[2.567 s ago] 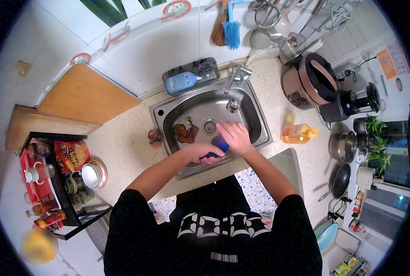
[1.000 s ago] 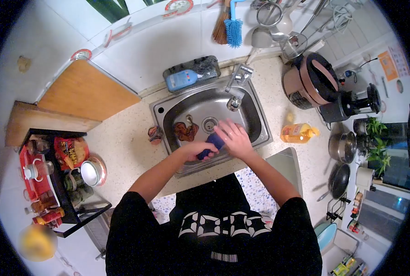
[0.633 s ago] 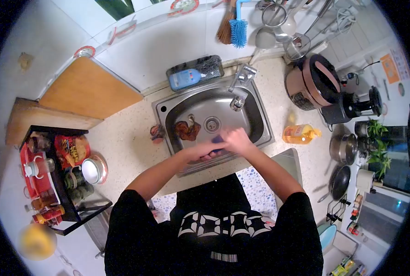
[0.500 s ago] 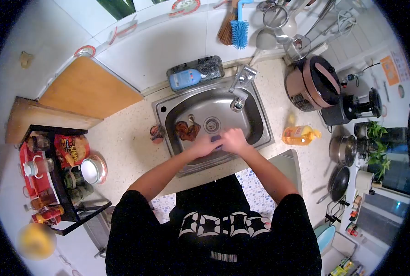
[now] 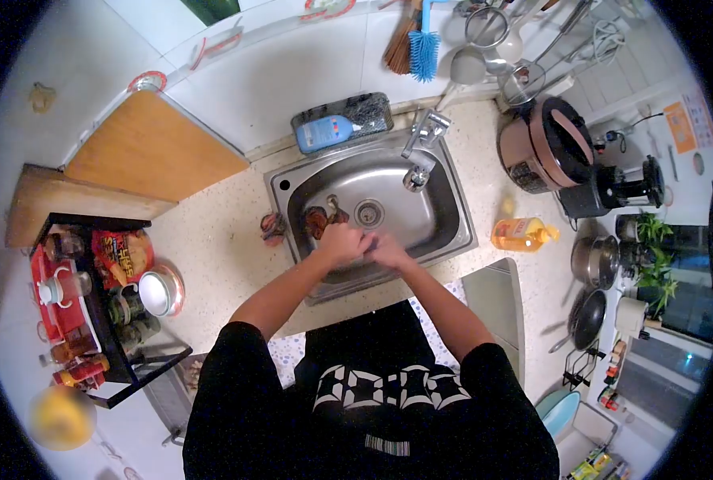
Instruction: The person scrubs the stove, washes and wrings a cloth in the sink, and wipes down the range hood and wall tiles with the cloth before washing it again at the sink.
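My left hand [image 5: 343, 243] is closed over the near half of the steel sink [image 5: 404, 226]. Close against it is my right hand [image 5: 388, 251], its fingers curled and slightly smeared by motion. A small dark purple item sits between the two hands, mostly hidden by the fingers, so its kind does not show. Just beyond my left hand, a crumpled reddish-brown piece [image 5: 316, 221] lies in the basin, partly covered. Another crumpled reddish-brown piece [image 5: 272, 229] rests on the counter at the sink's left rim.
The faucet [image 5: 428, 132] stands behind the basin, beside a blue bottle [image 5: 324, 133] lying in a black tray. To the right are a yellow bottle [image 5: 524, 234] and a rice cooker [image 5: 544, 144]. A rack of jars [image 5: 108, 304] stands left.
Both hands have shifted left, and the left one now partly covers the reddish-brown piece in the basin. The purple item between them shows less than before.
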A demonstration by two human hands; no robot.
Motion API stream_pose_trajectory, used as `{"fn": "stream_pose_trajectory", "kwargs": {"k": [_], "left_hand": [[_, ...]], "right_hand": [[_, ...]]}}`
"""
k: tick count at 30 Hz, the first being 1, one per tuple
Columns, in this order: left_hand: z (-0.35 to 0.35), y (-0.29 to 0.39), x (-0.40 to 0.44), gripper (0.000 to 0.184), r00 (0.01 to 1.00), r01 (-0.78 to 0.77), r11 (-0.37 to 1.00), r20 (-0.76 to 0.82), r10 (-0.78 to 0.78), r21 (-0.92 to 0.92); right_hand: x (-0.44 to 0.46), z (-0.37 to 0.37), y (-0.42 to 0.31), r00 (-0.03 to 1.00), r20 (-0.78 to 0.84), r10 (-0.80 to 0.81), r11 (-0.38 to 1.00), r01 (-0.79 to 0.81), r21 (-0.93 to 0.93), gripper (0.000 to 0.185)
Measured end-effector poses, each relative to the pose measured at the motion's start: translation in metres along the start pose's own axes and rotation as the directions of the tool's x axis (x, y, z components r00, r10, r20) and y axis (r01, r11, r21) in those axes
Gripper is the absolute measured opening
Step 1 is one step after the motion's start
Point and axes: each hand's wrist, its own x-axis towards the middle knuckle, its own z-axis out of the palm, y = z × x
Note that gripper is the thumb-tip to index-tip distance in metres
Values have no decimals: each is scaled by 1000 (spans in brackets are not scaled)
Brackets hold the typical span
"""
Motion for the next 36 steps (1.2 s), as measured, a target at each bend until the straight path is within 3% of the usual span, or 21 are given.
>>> {"fn": "stream_pose_trajectory", "kwargs": {"k": [2,5,8,14,17,18,20,23,26,29,32,35,36], "left_hand": [[-1,-2,0,61,1000,-10,1000,-2,10,-5],[1,-2,-1,60,1000,-9,1000,15,8,8],[7,-7,-2,60,1000,3,1000,27,-4,31],[7,-6,-3,59,997,35,999,65,-36,28],[3,-5,-1,61,989,133,990,75,-130,-36],[6,-5,-1,62,983,176,980,66,-171,-88],[12,-6,-2,63,966,260,946,55,-254,-193],[-7,22,-4,68,916,393,872,36,-401,-293],[-29,38,-3,65,931,366,927,35,-364,-86],[-24,28,-7,61,976,216,976,-10,-216,8],[-9,16,-13,55,989,140,989,-57,-137,39],[-14,15,-13,56,980,190,981,-72,-187,38],[-14,15,-11,58,962,259,964,-77,-263,-51]], "right_hand": [[1,1,1,988,55,141,987,-145,74,25],[-16,-8,-37,976,110,186,955,-206,211,29],[-7,-2,-20,955,119,272,941,-290,174,25],[0,3,-2,932,220,289,921,-333,204,30],[-21,-6,-42,981,71,178,982,-182,54,26],[-21,-7,-43,994,-74,79,976,-92,-196,25],[-22,-10,-45,943,-255,-213,748,-11,-663,25],[-26,-21,-62,909,-303,-287,700,-17,-714,22],[-19,-19,-57,930,-287,-228,722,-36,-691,26],[8,-15,-15,1000,24,-6,795,19,-606,31],[4,-11,-10,983,177,-36,995,52,-88,38],[-3,0,-15,995,59,78,997,-77,-20,51],[-11,0,-27,994,-104,26,995,-36,-97,53]]}}
